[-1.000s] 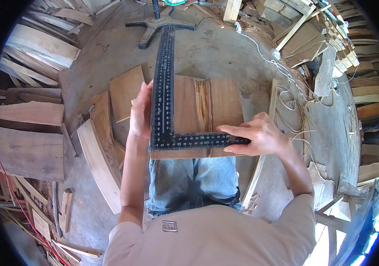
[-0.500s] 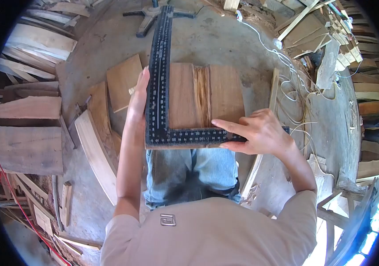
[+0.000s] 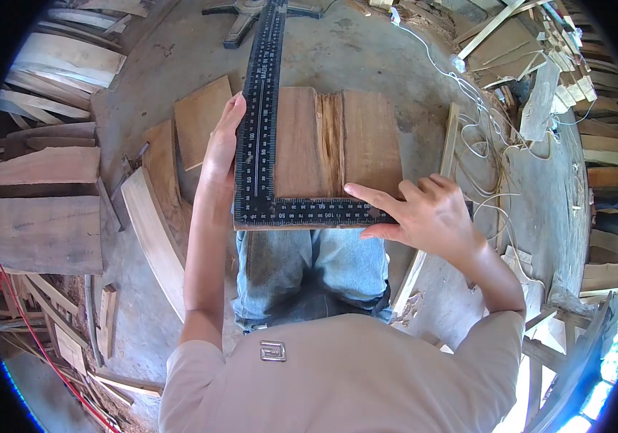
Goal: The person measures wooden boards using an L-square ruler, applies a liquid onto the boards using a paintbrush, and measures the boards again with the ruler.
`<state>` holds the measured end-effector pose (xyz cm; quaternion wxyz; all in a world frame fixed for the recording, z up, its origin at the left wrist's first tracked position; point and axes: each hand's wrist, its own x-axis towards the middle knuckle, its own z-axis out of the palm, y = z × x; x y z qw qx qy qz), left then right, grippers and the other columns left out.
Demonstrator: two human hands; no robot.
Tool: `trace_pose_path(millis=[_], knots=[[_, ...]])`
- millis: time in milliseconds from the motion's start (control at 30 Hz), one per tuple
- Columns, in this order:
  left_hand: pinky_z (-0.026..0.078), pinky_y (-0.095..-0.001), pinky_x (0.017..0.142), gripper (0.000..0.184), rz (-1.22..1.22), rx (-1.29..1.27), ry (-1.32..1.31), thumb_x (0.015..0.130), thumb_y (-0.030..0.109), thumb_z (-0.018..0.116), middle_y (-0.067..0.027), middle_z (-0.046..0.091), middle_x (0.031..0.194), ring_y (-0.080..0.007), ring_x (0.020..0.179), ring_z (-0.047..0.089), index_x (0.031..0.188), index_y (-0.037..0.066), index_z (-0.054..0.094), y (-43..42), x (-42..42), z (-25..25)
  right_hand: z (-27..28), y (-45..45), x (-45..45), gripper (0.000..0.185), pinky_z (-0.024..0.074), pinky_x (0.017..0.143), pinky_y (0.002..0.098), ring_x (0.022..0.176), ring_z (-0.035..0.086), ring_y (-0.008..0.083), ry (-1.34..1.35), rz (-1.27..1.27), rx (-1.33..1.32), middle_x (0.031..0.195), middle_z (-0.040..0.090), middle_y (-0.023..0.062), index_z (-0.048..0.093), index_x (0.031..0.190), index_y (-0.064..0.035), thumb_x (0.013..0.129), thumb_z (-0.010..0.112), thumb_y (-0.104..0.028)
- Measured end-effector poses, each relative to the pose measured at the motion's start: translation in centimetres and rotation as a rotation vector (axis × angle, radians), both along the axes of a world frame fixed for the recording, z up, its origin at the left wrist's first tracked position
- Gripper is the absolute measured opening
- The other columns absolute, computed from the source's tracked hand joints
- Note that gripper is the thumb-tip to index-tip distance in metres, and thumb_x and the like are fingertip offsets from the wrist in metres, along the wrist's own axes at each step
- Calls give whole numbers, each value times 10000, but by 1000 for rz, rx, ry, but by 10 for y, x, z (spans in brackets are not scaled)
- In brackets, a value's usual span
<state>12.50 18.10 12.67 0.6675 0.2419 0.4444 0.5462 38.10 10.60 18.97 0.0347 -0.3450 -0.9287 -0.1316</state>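
Observation:
A brown wooden board (image 3: 370, 137) with a rough, lighter groove down its middle is held up above my knees. On its face lies a black L-shaped carpenter's square (image 3: 258, 130), its long arm along the board's left side and its short arm along the near edge. My left hand (image 3: 224, 141) grips the left edge of the board and square, its lower fingers hidden underneath. My right hand (image 3: 428, 216) pinches the short arm and near edge at the right, index finger stretched over the top toward the groove and thumb at the near edge.
Loose boards (image 3: 204, 123) and a pale curved plank (image 3: 154, 224) lie on the concrete floor to the left. Wood stacks (image 3: 38, 231) line both sides. White cable (image 3: 468, 94) trails on the right, and a dark-footed stand (image 3: 240, 29) is at the far side.
The board and square have shifted slightly up in view, with both hands keeping hold. My right hand's grip on the short arm looks nearly the same.

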Motion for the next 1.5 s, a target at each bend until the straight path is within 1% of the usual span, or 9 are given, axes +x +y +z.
trace_pose_path(millis=[267, 333, 600, 767, 1033, 1267, 1367, 1433, 1500], knots=[[466, -167, 533, 320, 29, 68, 35, 884, 284, 411, 17, 533, 826, -25, 644, 532, 1123, 73, 432, -2, 3, 2, -2, -8, -3, 671, 338, 405, 235, 404, 386, 120, -50, -86, -9, 462, 358, -2, 329, 1259, -362, 648, 480, -591], [465, -166, 535, 324, 38, 75, 55, 884, 285, 410, 17, 535, 832, -23, 649, 531, 1128, 72, 430, -4, 5, 6, -5, -9, -4, 669, 430, 465, 280, 424, 427, 162, -53, -99, -34, 495, 366, 29, 332, 1254, -378, 633, 462, -592], [457, -163, 531, 346, 79, 99, 65, 881, 298, 415, 23, 537, 847, -22, 648, 528, 1147, 75, 425, -8, 10, 14, -8, -10, -3, 681, 397, 437, 261, 410, 381, 146, -90, -56, -24, 494, 340, 21, 335, 1262, -348, 639, 454, -593], [453, -173, 636, 390, 57, 116, 94, 881, 309, 413, 4, 534, 946, -39, 762, 531, 1189, 70, 404, -9, 8, 12, -12, -16, -5, 663, 390, 434, 255, 404, 358, 147, -91, -82, -1, 503, 329, 20, 324, 1269, -347, 659, 434, -585], [448, -184, 684, 410, 65, 106, 134, 882, 306, 412, -7, 532, 985, -51, 823, 532, 1209, 60, 385, -8, 6, 9, -12, -21, -8, 650, 423, 484, 255, 493, 502, 181, -127, -158, 48, 711, 553, 144, 307, 1275, -354, 672, 430, -563], [473, -179, 609, 388, 64, 126, 91, 885, 289, 408, -6, 546, 946, -44, 741, 548, 1198, 61, 391, -9, 7, 11, -14, -21, -8, 641, 423, 483, 258, 488, 492, 181, -133, -170, 41, 694, 531, 138, 317, 1271, -351, 676, 436, -556], [480, -185, 614, 369, 56, 155, 57, 883, 273, 416, -4, 551, 919, -46, 734, 550, 1186, 62, 401, -8, 7, 11, -18, -19, -5, 705, 303, 389, 232, 402, 331, 126, -31, -92, 119, 490, 367, 28, 250, 1311, -303, 687, 451, -564], [483, -186, 607, 364, 54, 144, 12, 881, 268, 422, -3, 552, 908, -48, 726, 553, 1181, 64, 404, -7, 6, 6, -12, -20, -7, 606, 386, 430, 258, 430, 396, 164, -16, -126, 42, 560, 372, 45, 409, 1223, -333, 660, 488, -544], [487, -187, 600, 358, 51, 133, -34, 878, 263, 429, -2, 553, 897, -51, 718, 555, 1176, 66, 407, -7, 5, 3, -20, -15, 0, 607, 359, 408, 250, 413, 364, 148, 107, -105, 33, 553, 347, 33, 420, 1215, -333, 653, 512, -544]])
